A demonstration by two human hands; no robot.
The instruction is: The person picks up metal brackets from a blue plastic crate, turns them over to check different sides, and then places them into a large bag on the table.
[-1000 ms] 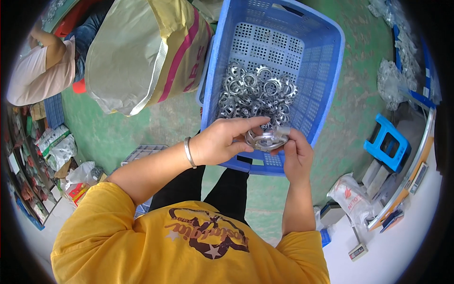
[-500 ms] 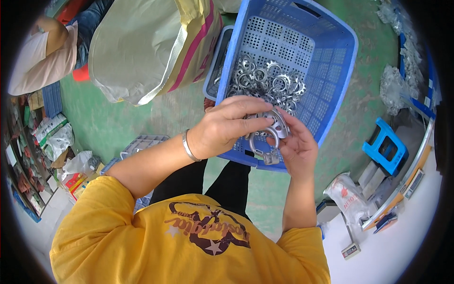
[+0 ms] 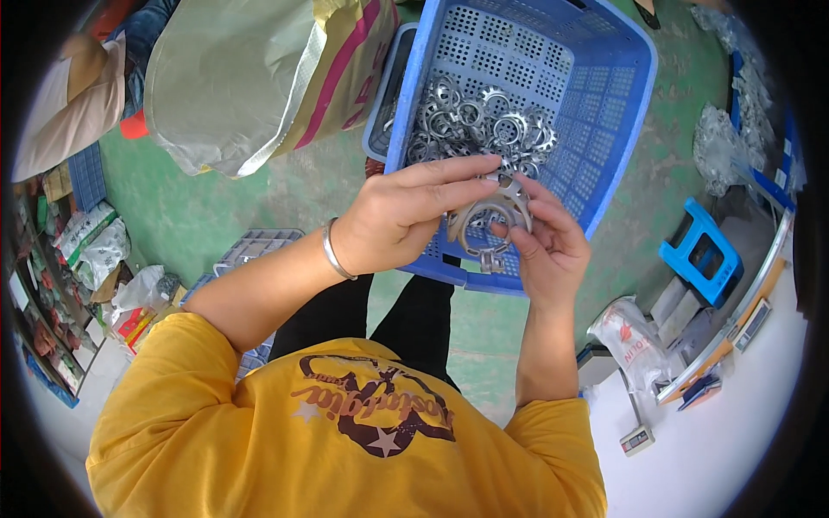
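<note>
A silver metal ring part (image 3: 491,261), with cut-outs and a small lug on its near side, is held between my hands above the near side of a blue crate. My left hand (image 3: 390,214) grips it from the left, its long fingers laid across the upper edge and the thumb hidden. On the right side, my right hand (image 3: 557,250) has its thumb and fingers closed round the rim. Beyond my hands, many similar silver ring parts (image 3: 505,129) lie heaped in the blue perforated crate (image 3: 602,112).
A big pale woven sack (image 3: 229,82) stands left of the crate, with a grey bin (image 3: 380,129) between them. A blue stool (image 3: 704,253) and a plastic bag (image 3: 630,341) are to the right. Another person's arm (image 3: 85,65) shows at the upper left.
The ring part has turned, so its round opening now faces up more openly. My left fingers have straightened over its top, and my right hand has shifted slightly right.
</note>
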